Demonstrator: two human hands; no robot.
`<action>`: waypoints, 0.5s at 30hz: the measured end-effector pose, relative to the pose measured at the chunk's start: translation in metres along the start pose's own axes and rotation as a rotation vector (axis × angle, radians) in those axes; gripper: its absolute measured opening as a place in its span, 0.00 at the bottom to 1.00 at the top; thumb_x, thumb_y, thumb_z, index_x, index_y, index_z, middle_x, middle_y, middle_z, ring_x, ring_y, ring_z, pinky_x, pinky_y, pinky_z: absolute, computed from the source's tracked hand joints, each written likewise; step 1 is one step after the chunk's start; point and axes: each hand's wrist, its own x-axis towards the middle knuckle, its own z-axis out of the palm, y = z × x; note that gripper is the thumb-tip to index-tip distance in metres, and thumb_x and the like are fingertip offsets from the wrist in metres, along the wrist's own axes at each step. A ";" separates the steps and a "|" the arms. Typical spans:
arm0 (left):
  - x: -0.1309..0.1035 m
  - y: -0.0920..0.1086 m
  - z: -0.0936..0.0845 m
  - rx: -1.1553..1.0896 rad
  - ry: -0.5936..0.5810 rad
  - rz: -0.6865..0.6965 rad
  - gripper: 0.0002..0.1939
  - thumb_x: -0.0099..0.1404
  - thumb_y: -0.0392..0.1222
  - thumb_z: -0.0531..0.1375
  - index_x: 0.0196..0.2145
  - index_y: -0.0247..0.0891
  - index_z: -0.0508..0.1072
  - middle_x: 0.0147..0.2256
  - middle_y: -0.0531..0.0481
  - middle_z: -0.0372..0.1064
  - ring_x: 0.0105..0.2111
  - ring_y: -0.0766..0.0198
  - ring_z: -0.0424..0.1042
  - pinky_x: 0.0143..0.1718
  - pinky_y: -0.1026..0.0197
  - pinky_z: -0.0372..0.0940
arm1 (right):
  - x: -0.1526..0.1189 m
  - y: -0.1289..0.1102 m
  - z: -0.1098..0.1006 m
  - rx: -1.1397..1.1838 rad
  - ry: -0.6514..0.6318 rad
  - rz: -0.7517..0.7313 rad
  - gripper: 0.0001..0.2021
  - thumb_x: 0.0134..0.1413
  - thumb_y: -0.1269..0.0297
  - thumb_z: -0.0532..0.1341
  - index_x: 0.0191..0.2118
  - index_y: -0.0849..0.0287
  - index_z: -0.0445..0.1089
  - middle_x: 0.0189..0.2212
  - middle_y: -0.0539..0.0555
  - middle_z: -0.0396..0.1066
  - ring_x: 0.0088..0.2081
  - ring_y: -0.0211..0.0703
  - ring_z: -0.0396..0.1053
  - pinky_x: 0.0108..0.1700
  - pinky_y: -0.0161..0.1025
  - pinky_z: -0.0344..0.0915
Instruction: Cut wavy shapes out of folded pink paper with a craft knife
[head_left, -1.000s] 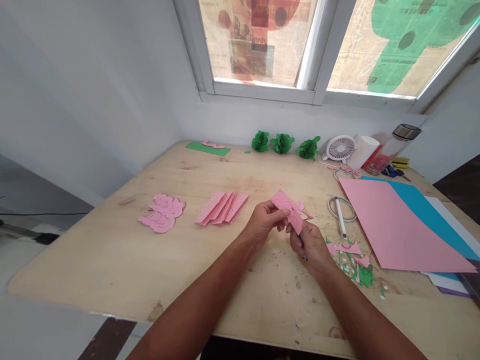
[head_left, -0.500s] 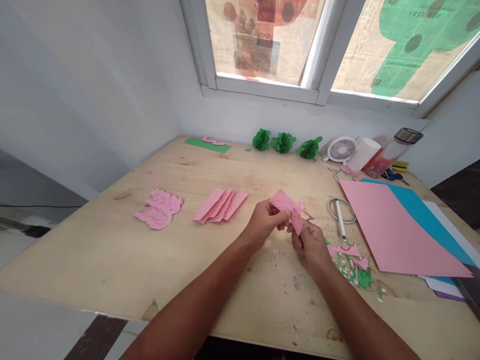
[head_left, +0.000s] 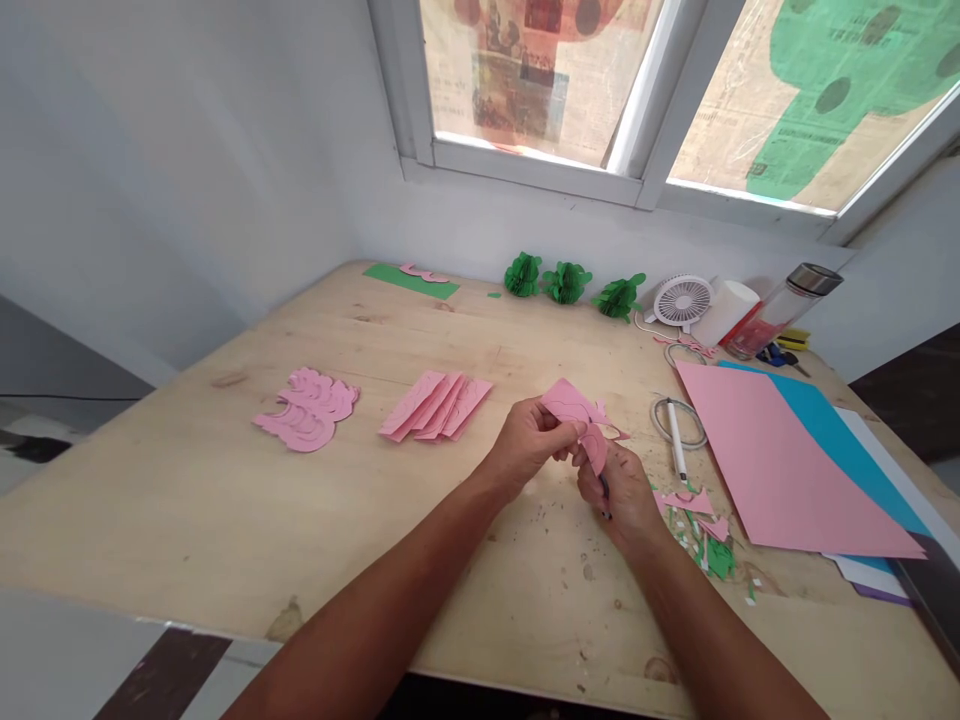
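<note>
Pinching marked pink paper (head_left: 564, 402) near the frame's middle, the left hand (head_left: 531, 440) sat beside the right hand (head_left: 624, 492), which I saw clasping a dark tool (head_left: 604, 489).

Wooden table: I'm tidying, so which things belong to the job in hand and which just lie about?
Likely in the job:
pink paper in left hand
dark tool in right hand
folded pink strips
scalloped pink cutouts

Probably lying about:
fan
bottle
blue paper
</note>
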 end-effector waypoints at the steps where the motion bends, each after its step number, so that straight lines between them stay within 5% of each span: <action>1: 0.000 0.000 0.000 -0.001 0.001 0.000 0.06 0.53 0.36 0.58 0.21 0.33 0.67 0.17 0.52 0.64 0.18 0.70 0.61 0.21 0.65 0.55 | 0.000 0.000 0.000 0.005 -0.002 -0.002 0.16 0.52 0.52 0.58 0.24 0.61 0.65 0.10 0.42 0.50 0.13 0.28 0.41 0.16 0.31 0.37; 15: -0.001 0.003 0.001 0.010 -0.004 -0.012 0.06 0.51 0.36 0.57 0.20 0.33 0.66 0.16 0.54 0.62 0.17 0.71 0.60 0.21 0.65 0.54 | 0.001 -0.004 -0.001 0.033 -0.092 0.035 0.15 0.52 0.54 0.58 0.25 0.61 0.66 0.10 0.42 0.49 0.13 0.28 0.40 0.16 0.31 0.37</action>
